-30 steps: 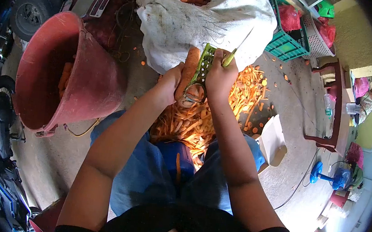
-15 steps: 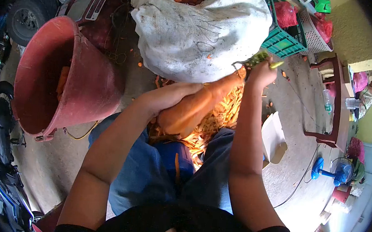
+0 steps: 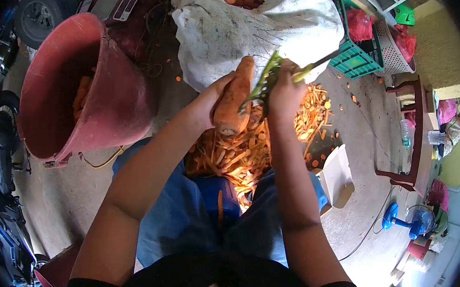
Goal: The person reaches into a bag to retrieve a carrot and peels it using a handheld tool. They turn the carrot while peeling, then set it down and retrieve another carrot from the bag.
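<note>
Gripping a big carrot (image 3: 234,97) around its lower half, the left hand (image 3: 207,104) is closing its fingers tight about it and is holding it nearly upright, thick end down toward the lap and narrow tip pointing up at the white sack (image 3: 240,29). The right hand (image 3: 284,93) is clenching a green peeler (image 3: 263,82) in a full fist, its head lying against the right flank of the carrot and its handle end poking out past the knuckles. Doing this stroke well is, by my judgement, a matter of keeping the blade flat on the skin, pulling along the length of the root and away from the left thumb, and turning the carrot a little between strokes so that no strip is being missed. The left fingers are sitting close beside the blade's path, so sliding them lower or round to the far side is looking wise. Peelings (image 3: 257,146) are lying in an orange heap on the floor just below the hands, between the knees and the sack, so the shavings are dropping clear of the lap. A red tub (image 3: 114,95) is standing to the left, tilted, with carrots inside it, within easy reach of the left arm. Green and white crates (image 3: 358,53) are standing beyond the sack, well apart from the work.
</note>
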A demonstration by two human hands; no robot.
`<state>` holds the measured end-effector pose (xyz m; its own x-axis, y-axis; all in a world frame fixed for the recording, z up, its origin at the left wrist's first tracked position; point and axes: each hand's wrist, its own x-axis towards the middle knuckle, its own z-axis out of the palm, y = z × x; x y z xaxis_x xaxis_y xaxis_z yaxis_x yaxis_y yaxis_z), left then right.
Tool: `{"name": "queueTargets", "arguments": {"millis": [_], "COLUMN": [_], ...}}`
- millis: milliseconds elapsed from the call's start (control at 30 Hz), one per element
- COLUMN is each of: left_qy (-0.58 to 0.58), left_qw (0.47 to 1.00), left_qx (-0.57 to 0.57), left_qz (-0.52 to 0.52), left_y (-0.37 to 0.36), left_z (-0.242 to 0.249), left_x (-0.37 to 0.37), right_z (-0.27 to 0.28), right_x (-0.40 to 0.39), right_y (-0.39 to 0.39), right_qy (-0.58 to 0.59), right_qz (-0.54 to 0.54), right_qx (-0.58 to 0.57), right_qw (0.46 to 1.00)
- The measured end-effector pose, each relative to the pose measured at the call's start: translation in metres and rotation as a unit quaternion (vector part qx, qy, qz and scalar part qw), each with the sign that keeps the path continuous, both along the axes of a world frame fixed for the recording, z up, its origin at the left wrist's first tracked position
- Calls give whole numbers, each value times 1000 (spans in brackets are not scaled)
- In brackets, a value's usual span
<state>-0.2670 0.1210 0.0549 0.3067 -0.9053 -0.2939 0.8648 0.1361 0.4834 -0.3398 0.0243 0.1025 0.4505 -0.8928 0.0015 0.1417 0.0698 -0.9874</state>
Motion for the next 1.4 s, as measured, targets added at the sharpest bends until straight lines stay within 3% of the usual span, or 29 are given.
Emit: {"name": "queueTargets", "arguments": {"millis": [33, 67, 133, 167, 300, 367, 467, 500, 533, 600, 700, 733, 867, 933, 1067, 1133, 1200, 1300, 1400], "left_qy": [80, 80, 41, 59, 37, -87, -149, -247, -248, -221, -141, -93, -97, -1, 43, 6, 90, 64, 22], "left_qw": [959, 959, 999, 998, 999, 974, 962, 949, 949, 946, 964, 973, 976, 991, 999, 999, 995, 997, 998], "left_qx": [-230, -230, -8, 10, -1, 190, 195, 169, 170, 105, 93, 105, 153, 123, 6, -35, -37, 28, 59], "left_qz": [-144, -145, -14, -4, -5, -85, -121, -93, -96, -213, -206, -183, -122, -60, -22, -36, -11, 11, -2], "left_y": [1, 1, 2, 4, 2, 1, 11, 12, 14, 20, 24, 26, 19, 13, 5, 3, 3, 4, 1], "left_z": [0, -2, 3, 10, 8, 22, 38, 38, 39, 42, 44, 48, 31, 24, -1, -9, 2, 26, 18], "left_x": [10, 8, -2, -4, -4, -7, -29, -34, -35, -31, -34, -35, -17, -9, 7, 11, 2, -7, -4], "right_z": [-2, -11, -14, -13, -11, -20, -21, -30, -24, -22, -37, -32, -14, -2, 7, 4, -2, -9, -7], "right_x": [2, 4, 5, 5, 3, 3, -2, -6, -11, -22, -29, -27, -17, -12, 1, 3, 6, 7, 5], "right_y": [8, 10, 14, 15, 13, -1, -41, -61, -69, -90, -113, -108, -77, -53, -10, 3, 10, 12, 14], "right_qy": [17, 33, 54, 54, 93, 109, 166, 174, 172, 172, 136, 136, 29, 33, 11, 32, 20, 36, 58], "right_qz": [-6, 10, 7, 6, -36, -88, -195, -248, -261, -336, -347, -345, -272, -158, -42, 2, 8, 3, -20], "right_qx": [-52, -87, -164, -165, -173, -192, -223, -245, -220, -248, -184, -185, -177, -109, -5, -52, -74, -141, -171], "right_qw": [998, 996, 985, 985, 980, 971, 941, 921, 924, 892, 910, 910, 945, 981, 999, 998, 997, 989, 983]}}
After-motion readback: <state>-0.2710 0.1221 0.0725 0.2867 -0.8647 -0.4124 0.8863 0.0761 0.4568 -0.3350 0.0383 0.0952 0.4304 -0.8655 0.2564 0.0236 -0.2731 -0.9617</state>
